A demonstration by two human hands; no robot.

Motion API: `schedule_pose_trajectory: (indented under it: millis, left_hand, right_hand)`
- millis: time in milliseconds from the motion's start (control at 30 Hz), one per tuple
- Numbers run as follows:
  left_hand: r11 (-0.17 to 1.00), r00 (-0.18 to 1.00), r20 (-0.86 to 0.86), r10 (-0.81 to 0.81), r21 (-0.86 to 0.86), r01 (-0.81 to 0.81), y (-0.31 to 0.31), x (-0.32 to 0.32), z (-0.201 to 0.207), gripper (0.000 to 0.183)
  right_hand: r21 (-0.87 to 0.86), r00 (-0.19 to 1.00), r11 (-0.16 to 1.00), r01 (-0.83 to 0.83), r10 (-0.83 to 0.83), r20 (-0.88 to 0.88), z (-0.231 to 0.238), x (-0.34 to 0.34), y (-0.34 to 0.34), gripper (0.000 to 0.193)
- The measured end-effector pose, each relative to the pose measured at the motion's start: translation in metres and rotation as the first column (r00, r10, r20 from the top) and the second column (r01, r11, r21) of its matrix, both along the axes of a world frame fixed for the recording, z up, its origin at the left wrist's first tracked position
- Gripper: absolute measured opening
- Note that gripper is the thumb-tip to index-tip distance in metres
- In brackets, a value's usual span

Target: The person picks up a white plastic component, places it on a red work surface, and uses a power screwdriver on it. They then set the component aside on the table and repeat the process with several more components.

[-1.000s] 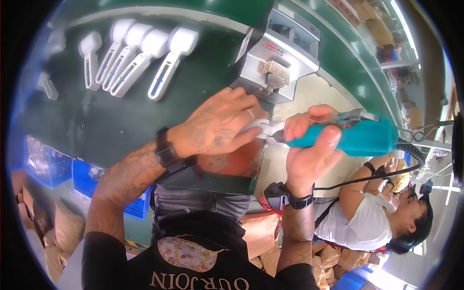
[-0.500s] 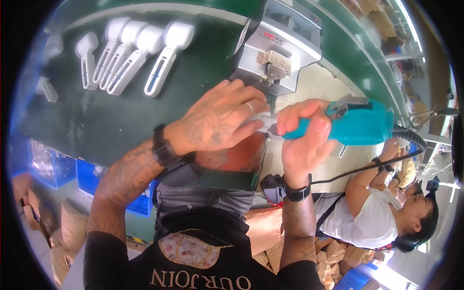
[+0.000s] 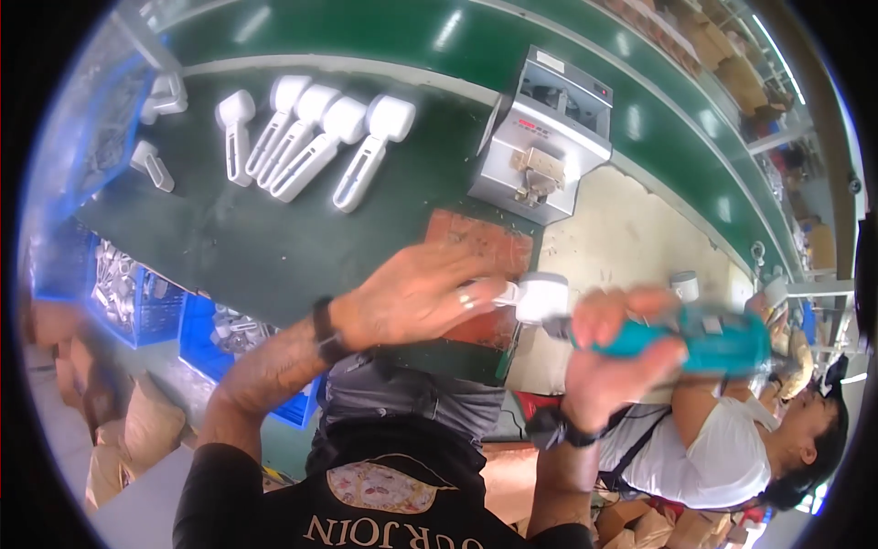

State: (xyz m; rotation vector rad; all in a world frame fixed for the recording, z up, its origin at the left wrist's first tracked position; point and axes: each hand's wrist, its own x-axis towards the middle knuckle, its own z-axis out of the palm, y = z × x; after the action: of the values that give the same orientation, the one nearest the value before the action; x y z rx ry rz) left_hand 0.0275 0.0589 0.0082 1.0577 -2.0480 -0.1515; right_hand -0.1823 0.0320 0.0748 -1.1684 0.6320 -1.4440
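Observation:
My left hand (image 3: pixel 412 291) is closed on a white plastic part with a round head (image 3: pixel 543 298), its handle mostly covered by my fingers. It is held over the red-brown mat (image 3: pixel 466 234) at the bench edge. In my right hand (image 3: pixel 604 371), blurred by motion, is a teal electric screwdriver (image 3: pixel 730 344), lying level with its tip toward the white part's round head. Whether the tip touches it I cannot tell. Several similar white parts with slotted handles (image 3: pixel 361 174) lie in a row at the far left of the green bench (image 3: pixel 274 242).
A grey machine (image 3: pixel 526 201) stands at the back of the bench, beyond the mat. Blue crates (image 3: pixel 169 306) with white parts sit at the lower left. Another person (image 3: pixel 709 448) works at the right, near a white cylinder (image 3: pixel 684 285). A single white piece (image 3: pixel 154 166) lies far left.
Both hands, the white part and the screwdriver appear lower in the picture, as the view has shifted. The white part's round head now shows; the screwdriver tip has drawn rightward from my left fingers.

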Motion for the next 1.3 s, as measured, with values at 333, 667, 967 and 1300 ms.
schedule_pose_trajectory:
  millis: [333, 667, 967, 1300]
  left_hand:
    - [0.773, 0.773, 0.09, 0.627, 0.044, -0.632, -0.006, 0.029, 0.003, 0.041]
    - [0.972, 0.975, -0.125, -0.183, 0.126, 0.199, -0.14, -0.196, 0.002, 0.036]
    - [0.916, 1.0, -0.019, 0.003, 0.4, 0.005, -0.179, -0.326, -0.029, 0.05]
    - [0.932, 0.958, -0.223, -0.179, 0.273, 0.238, -0.103, -0.156, 0.02, 0.022]
  right_hand:
    - [-0.042, 0.966, 0.981, 0.191, -0.195, -0.168, -0.014, -0.051, 0.039, 0.069]
    - [0.2, 0.985, 0.978, 0.064, -0.03, -0.17, 0.002, -0.075, 0.064, 0.076]
    - [0.184, 0.937, 0.957, 0.224, -0.16, -0.31, 0.004, -0.102, 0.077, 0.076]
    - [-0.075, 0.837, 0.904, 0.42, -0.418, -0.354, -0.036, -0.119, 0.011, 0.069]
